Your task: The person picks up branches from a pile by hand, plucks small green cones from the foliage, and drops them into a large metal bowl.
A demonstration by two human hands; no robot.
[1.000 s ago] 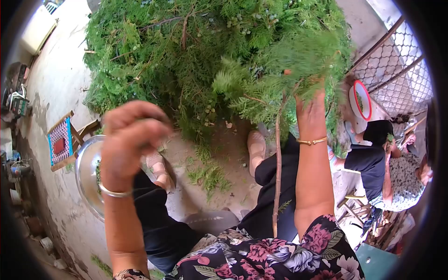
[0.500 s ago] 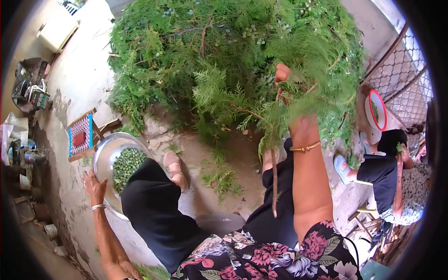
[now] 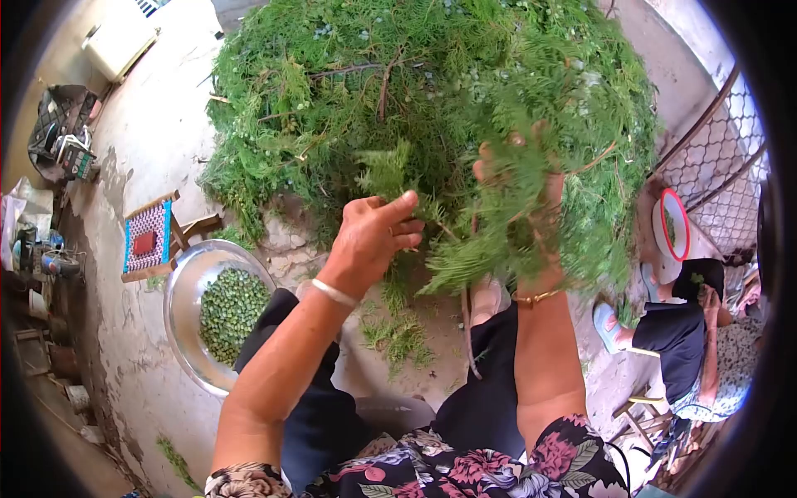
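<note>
My right hand (image 3: 490,163), partly covered by foliage, is closed around a leafy cypress branch (image 3: 506,224). The branch is blurred, and its bare stem (image 3: 468,336) hangs down above my right leg. My left hand (image 3: 369,236) is just left of the branch, thumb stretched out and fingers loosely bent, with a gap between them and nothing visibly held. Behind both hands rises a big heap of cypress branches (image 3: 332,108) with small pale berries. A shiny metal basin (image 3: 184,332) beside my left leg contains many green cypress berries (image 3: 232,315).
A small stool with a woven seat (image 3: 148,241) stands behind the basin. At right sits another person (image 3: 706,332), near a red-rimmed white basin (image 3: 686,224) and a wire mesh fence (image 3: 739,166). Clutter lines the left wall. Loose green sprigs (image 3: 398,336) lie between my feet.
My left hand has left the metal basin's rim and come across to the branch. My right hand still grips the branch, whose foliage now hangs lower over my wrist.
</note>
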